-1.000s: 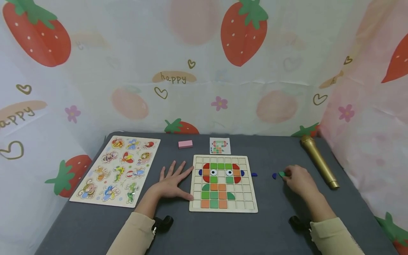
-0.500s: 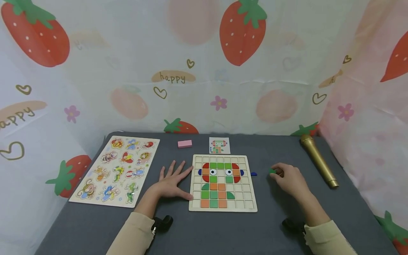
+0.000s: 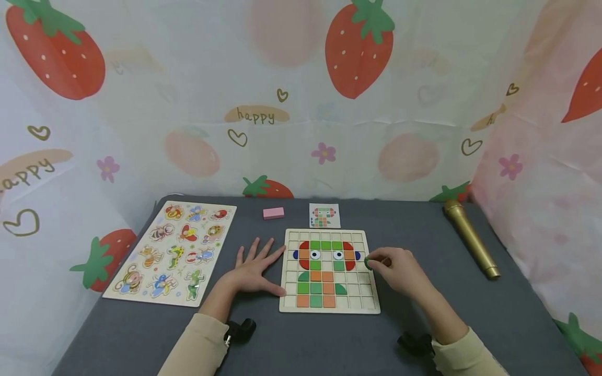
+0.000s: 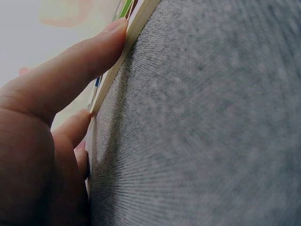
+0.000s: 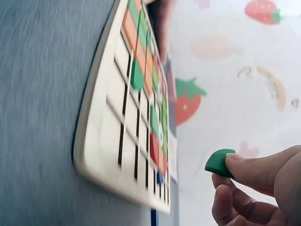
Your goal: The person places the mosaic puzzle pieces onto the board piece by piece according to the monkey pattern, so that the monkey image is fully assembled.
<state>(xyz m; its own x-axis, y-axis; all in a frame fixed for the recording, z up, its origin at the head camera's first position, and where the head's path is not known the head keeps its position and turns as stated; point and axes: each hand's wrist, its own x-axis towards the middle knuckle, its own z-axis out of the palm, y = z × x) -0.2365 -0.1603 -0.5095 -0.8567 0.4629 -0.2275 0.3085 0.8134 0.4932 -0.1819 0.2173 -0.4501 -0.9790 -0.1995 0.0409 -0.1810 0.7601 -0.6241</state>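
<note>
My right hand pinches a green quarter-circle tile between thumb and fingertips, right at the right edge of a wooden grid board. Square and rounded tiles in red, green, orange and blue, with two eye tiles, form a figure on the board. My left hand lies with fingers spread on the cloth at the board's left side. Its thumb touches the board's edge. In the right wrist view a blue tile lies beyond the board's edge; my right hand hides that spot in the head view.
A small picture card with a similar figure lies behind the board, near a pink block. On the left is a sticker-like puzzle board with cartoon animals. A gold microphone-shaped stick lies at the right of the grey table cloth.
My right hand has picked up the green tile from the cloth and carried it left to the board's right edge. My left hand has stayed in place.
</note>
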